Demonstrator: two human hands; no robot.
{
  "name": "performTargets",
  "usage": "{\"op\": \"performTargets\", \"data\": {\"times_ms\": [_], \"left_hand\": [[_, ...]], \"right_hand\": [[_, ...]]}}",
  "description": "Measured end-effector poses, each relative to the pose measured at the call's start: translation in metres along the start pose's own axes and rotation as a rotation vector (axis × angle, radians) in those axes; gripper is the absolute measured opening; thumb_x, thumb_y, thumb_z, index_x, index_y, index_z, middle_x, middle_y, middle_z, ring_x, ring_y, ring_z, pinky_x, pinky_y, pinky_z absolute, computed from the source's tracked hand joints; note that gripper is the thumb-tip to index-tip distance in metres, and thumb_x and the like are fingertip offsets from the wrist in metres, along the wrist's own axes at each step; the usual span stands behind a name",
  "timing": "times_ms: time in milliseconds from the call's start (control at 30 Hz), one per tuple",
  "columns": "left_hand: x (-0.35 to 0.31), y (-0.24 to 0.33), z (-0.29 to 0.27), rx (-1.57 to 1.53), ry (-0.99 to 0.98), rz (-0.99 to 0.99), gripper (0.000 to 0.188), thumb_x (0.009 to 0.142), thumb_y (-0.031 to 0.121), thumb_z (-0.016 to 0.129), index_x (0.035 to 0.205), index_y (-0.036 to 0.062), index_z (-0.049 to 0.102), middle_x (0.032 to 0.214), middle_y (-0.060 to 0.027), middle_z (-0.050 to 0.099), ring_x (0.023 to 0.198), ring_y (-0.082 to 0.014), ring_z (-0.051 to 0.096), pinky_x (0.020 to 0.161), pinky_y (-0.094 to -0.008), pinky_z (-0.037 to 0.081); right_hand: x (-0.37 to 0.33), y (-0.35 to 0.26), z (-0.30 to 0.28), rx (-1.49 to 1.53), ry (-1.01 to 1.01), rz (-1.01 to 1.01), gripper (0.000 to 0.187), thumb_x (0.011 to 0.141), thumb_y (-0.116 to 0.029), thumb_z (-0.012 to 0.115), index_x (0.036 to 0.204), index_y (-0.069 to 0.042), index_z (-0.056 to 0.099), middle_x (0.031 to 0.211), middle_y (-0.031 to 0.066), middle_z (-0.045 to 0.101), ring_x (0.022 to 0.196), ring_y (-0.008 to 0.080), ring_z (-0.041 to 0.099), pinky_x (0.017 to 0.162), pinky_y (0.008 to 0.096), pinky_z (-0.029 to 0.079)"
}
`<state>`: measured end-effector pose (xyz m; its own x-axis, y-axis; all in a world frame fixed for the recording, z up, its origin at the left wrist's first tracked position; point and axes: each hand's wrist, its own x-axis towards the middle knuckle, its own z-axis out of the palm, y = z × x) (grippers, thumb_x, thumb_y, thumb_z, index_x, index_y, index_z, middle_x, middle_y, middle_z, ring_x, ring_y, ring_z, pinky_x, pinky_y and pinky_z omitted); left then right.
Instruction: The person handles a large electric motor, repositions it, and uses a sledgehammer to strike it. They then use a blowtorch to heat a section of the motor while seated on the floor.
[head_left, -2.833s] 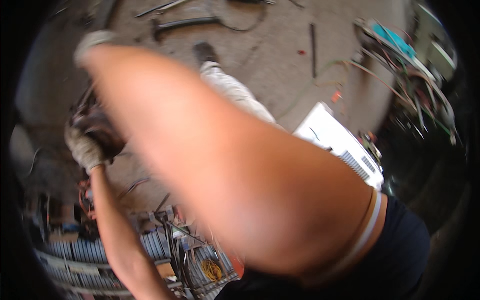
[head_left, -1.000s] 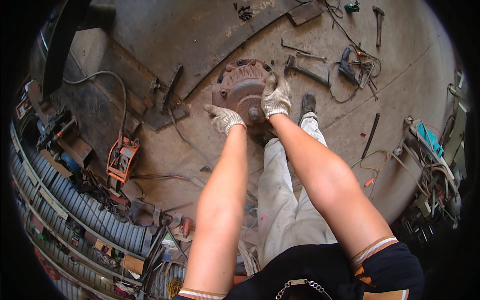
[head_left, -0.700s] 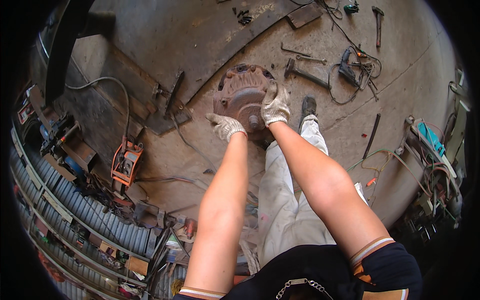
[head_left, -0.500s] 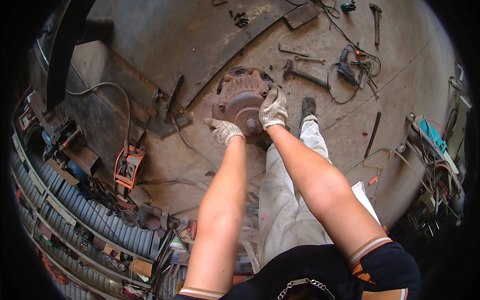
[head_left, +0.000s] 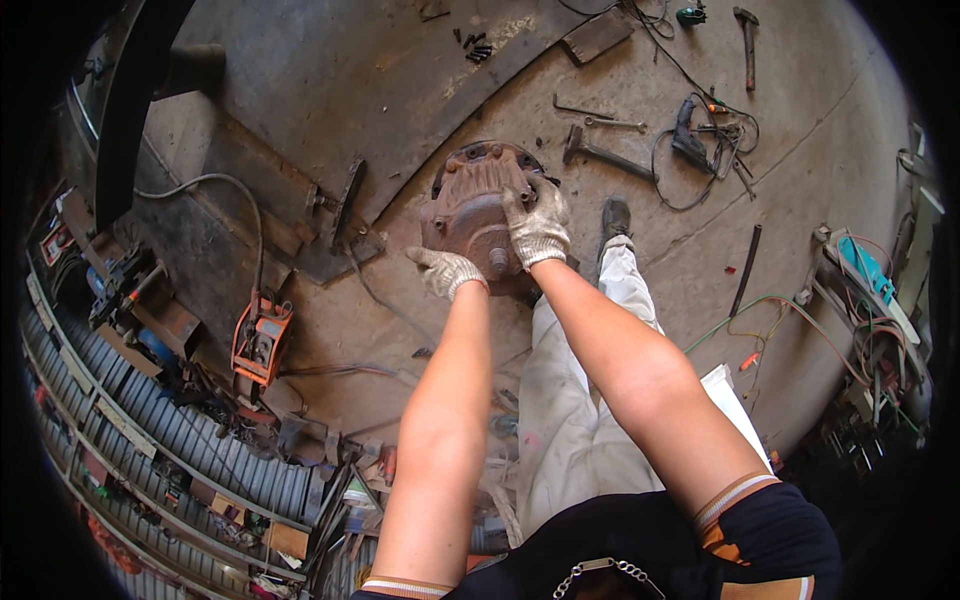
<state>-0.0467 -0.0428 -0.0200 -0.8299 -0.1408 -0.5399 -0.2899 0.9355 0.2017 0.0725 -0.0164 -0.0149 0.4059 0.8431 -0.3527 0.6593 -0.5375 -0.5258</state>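
A rusty cast-metal housing (head_left: 470, 220) with a bolted flange and a short stud on its face lies between my gloved hands. My right hand (head_left: 541, 222) grips its right side, thumb on the ribbed face and fingers around the rim. At the lower left edge, my left hand (head_left: 446, 271) bears against the housing with its thumb stuck out to the left. Its other fingers are mostly hidden at the underside. Both knitted work gloves are soiled.
Right of the housing lie a sledgehammer (head_left: 610, 155), a wrench (head_left: 615, 124) and a corded drill (head_left: 688, 135). My shoe (head_left: 616, 216) is close by. An orange machine (head_left: 262, 338) stands at left, near steel plates (head_left: 335, 255). Another hammer (head_left: 748, 48) lies far right.
My right hand has shifted on the housing, its thumb now over the ribbed face. The housing sits slightly closer to me. My left hand stays at the lower left edge.
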Motion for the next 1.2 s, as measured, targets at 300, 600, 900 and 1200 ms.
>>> {"op": "performTargets", "data": {"times_ms": [300, 600, 900, 1200], "left_hand": [[0.002, 0.0, 0.001, -0.011, -0.008, 0.012, 0.091, 0.103, 0.069, 0.024, 0.131, -0.0097, 0.061, 0.13, -0.0351, 0.061, 0.12, -0.048, 0.06, 0.102, -0.0498, 0.05], [-0.004, 0.007, -0.006, 0.007, -0.045, -0.014, 0.089, 0.103, 0.069, 0.024, 0.135, -0.0064, 0.059, 0.131, -0.031, 0.062, 0.122, -0.0469, 0.06, 0.103, -0.0489, 0.05], [0.012, -0.002, 0.004, 0.044, -0.046, -0.021, 0.087, 0.103, 0.068, 0.022, 0.137, -0.004, 0.058, 0.132, -0.0298, 0.062, 0.123, -0.0454, 0.06, 0.103, -0.0498, 0.049], [0.012, -0.007, 0.006, -0.017, -0.046, 0.036, 0.089, 0.103, 0.069, 0.022, 0.135, -0.0043, 0.06, 0.132, -0.0295, 0.062, 0.122, -0.0466, 0.06, 0.102, -0.0497, 0.049]], "right_hand": [[-0.001, 0.009, 0.008, 0.204, 0.034, 0.113, 0.041, 0.1, -0.04, 0.051, 0.119, -0.006, 0.066, 0.121, 0.0187, 0.066, 0.116, 0.0409, 0.059, 0.103, 0.0468, 0.046], [-0.001, 0.003, 0.004, 0.055, 0.045, 0.098, 0.063, 0.106, -0.053, 0.033, 0.124, -0.002, 0.066, 0.126, 0.0249, 0.066, 0.12, 0.0437, 0.059, 0.104, 0.0476, 0.045], [-0.004, 0.001, 0.004, 0.094, 0.04, 0.147, 0.066, 0.106, -0.054, 0.029, 0.129, -0.003, 0.065, 0.129, 0.0275, 0.063, 0.122, 0.0469, 0.057, 0.107, 0.0501, 0.043], [-0.001, 0.001, 0.007, 0.047, 0.011, 0.115, 0.059, 0.107, -0.045, 0.032, 0.126, 0.001, 0.064, 0.131, 0.0252, 0.062, 0.125, 0.0428, 0.054, 0.112, 0.0475, 0.039]]}}
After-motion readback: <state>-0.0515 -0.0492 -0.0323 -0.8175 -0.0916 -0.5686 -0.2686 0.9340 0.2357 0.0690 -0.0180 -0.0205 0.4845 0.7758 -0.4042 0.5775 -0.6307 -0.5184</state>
